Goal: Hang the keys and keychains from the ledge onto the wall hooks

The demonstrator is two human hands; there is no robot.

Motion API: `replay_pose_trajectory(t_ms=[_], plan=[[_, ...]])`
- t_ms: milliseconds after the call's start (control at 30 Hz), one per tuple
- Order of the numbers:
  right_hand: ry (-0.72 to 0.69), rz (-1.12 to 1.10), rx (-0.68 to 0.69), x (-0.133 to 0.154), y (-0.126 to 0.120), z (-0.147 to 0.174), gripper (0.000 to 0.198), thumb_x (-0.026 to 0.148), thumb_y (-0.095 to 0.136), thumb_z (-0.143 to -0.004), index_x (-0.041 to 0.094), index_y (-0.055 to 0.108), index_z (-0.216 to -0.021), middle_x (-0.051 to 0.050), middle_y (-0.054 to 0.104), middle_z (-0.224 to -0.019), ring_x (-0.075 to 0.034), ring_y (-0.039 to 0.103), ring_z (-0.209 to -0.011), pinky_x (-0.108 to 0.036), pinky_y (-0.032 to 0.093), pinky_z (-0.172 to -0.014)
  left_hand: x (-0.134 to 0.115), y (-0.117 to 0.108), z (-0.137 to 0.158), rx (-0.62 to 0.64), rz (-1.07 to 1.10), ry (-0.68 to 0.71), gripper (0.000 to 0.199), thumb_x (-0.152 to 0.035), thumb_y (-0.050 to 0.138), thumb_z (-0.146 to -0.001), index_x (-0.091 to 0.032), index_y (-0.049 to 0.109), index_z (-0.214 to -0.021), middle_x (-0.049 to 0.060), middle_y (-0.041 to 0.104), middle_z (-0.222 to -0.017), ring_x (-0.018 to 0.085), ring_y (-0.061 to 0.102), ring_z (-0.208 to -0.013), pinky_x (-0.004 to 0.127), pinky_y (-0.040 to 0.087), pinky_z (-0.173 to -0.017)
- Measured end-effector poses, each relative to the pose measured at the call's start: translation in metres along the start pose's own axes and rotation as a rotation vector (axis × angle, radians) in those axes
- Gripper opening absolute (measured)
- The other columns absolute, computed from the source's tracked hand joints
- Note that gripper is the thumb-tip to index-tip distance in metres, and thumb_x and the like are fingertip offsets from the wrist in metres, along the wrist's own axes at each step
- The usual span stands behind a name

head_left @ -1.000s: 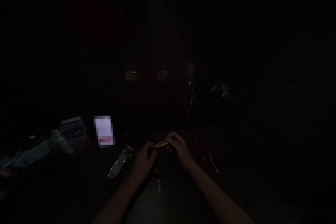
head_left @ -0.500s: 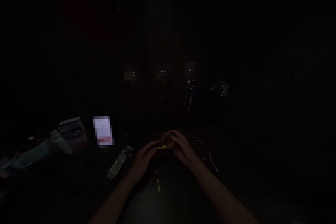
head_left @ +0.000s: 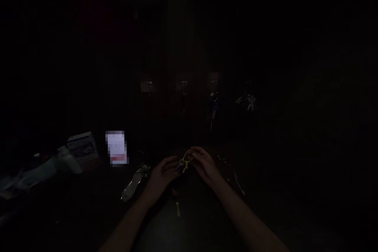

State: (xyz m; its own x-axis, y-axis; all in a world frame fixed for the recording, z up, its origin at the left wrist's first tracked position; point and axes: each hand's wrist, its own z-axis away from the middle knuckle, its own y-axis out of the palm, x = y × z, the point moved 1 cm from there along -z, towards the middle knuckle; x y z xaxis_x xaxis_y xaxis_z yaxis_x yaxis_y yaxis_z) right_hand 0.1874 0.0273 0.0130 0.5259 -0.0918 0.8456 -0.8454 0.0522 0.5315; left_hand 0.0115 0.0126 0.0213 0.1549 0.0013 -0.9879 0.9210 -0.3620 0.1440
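Above the dark counter [head_left: 206,220], the left hand [head_left: 161,175] and right hand [head_left: 205,165] meet around a small yellow looped cord [head_left: 186,160] (a bluish bit hangs from it), fingers of both pinched shut on it. Just left of the left hand lies a shiny metal tool [head_left: 134,183]. Beyond, key bunches [head_left: 213,100] hang from wall hooks; a white box [head_left: 82,145] sits far left.
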Motion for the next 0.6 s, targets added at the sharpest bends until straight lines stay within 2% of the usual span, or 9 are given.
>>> replay_pose_trajectory(t_ms=[167,267,500,600], plan=[[-0.072,0.177,-0.075,-0.001,-0.001,-0.001,0.032,0.038,0.076,-0.060,0.019,0.064,-0.083,0.000,0.067,-0.069,-0.015,0.062,-0.064,-0.027,0.047,-0.062,0.003,-0.005,-0.002,0.001,-0.047,0.045,0.038,-0.020,0.065,-0.069,-0.018,0.060,-0.106,0.010,0.067,-0.111,0.024,0.061,-0.105,0.038,0.047,-0.091],[-0.104,0.305,-0.100,0.004,0.001,-0.001,0.031,0.042,0.075,-0.060,0.019,0.065,-0.077,0.000,0.066,-0.066,-0.015,0.061,-0.061,-0.027,0.046,-0.059,0.002,-0.007,-0.002,-0.049,-0.140,0.065,0.030,-0.022,0.062,-0.071,-0.018,0.063,-0.100,0.008,0.068,-0.107,0.024,0.062,-0.102,0.037,0.049,-0.088],[-0.225,0.573,0.039,0.037,0.022,-0.002,0.021,0.039,0.071,-0.065,0.020,0.068,-0.075,0.001,0.067,-0.069,-0.016,0.061,-0.067,-0.027,0.047,-0.064,-0.001,-0.007,-0.001,-0.084,-0.287,0.124,0.026,-0.024,0.057,-0.074,-0.020,0.062,-0.099,0.005,0.070,-0.103,0.022,0.064,-0.098,0.033,0.049,-0.087],[-0.266,0.635,0.061,0.056,0.035,-0.008,0.020,0.038,0.068,-0.068,0.020,0.069,-0.076,0.001,0.065,-0.066,-0.014,0.058,-0.062,-0.025,0.046,-0.057,0.006,-0.011,-0.004,-0.066,-0.313,0.131,0.029,-0.023,0.056,-0.075,-0.020,0.059,-0.103,0.005,0.069,-0.104,0.022,0.064,-0.098,0.033,0.049,-0.086]])
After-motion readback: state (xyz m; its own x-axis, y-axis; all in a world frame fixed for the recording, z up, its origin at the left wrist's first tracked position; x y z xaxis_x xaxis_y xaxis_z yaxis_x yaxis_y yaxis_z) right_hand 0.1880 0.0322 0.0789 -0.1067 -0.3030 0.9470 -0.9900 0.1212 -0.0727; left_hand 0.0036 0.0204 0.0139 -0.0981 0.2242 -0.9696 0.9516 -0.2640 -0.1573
